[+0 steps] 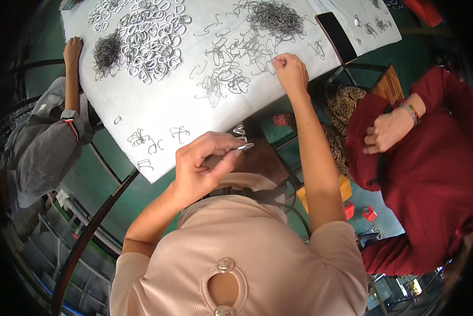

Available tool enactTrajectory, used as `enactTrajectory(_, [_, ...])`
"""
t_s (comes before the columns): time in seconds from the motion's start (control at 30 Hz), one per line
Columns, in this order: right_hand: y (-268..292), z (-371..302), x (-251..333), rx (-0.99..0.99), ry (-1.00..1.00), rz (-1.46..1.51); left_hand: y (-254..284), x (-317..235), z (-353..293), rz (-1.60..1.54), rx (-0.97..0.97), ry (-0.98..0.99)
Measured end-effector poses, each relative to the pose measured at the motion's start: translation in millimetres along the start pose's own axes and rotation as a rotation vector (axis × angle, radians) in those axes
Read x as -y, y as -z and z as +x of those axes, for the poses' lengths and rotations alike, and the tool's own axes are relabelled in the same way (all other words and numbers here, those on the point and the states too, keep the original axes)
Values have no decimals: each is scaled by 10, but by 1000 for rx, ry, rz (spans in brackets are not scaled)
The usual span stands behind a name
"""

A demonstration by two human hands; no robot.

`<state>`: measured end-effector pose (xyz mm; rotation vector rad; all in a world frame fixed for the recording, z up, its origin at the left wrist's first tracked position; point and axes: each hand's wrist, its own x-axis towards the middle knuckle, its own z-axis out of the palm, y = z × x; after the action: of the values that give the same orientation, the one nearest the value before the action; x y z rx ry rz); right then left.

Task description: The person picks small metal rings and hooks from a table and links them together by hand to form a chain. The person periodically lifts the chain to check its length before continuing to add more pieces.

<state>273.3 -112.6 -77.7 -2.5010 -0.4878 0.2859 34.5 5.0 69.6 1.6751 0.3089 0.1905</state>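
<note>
My left hand (207, 160) is raised near the front edge of the white table, thumb and fingertips closed on a small silver metal piece (245, 147) seen nearly edge-on. Just beyond those fingertips shows another shiny metal bit (239, 130); whether the two are joined I cannot tell. My right hand (292, 72) reaches to the table's right side, fingers pinched together beside a loose spread of bent wire hooks (236, 58). Anything between its fingertips is too small to make out. Many silver metal rings (152, 45) lie in a heap at the far left.
Dense dark wire piles sit beside the rings (107, 52) and at the back (276, 20). A black phone (336, 38) lies on the right side of the white table (136, 105). One person's hand (73, 50) rests at the left edge; a person in dark red (426, 174) sits at right.
</note>
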Motion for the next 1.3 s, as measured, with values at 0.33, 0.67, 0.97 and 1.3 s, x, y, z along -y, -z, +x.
enactTrajectory(0.33, [0, 149, 114, 7, 381, -417, -25, 19, 4, 43, -55, -51])
enactTrajectory(0.67, [132, -130, 58, -57, 23, 281, -21, 110, -94, -25, -65, -48])
enactTrajectory(0.97, [713, -515, 657, 178, -126, 818, 39, 142, -68, -81, 22, -17])
enactTrajectory(1.3, [1204, -939, 1098, 686, -127, 1026, 108, 178, 43, -136, -98, 14])
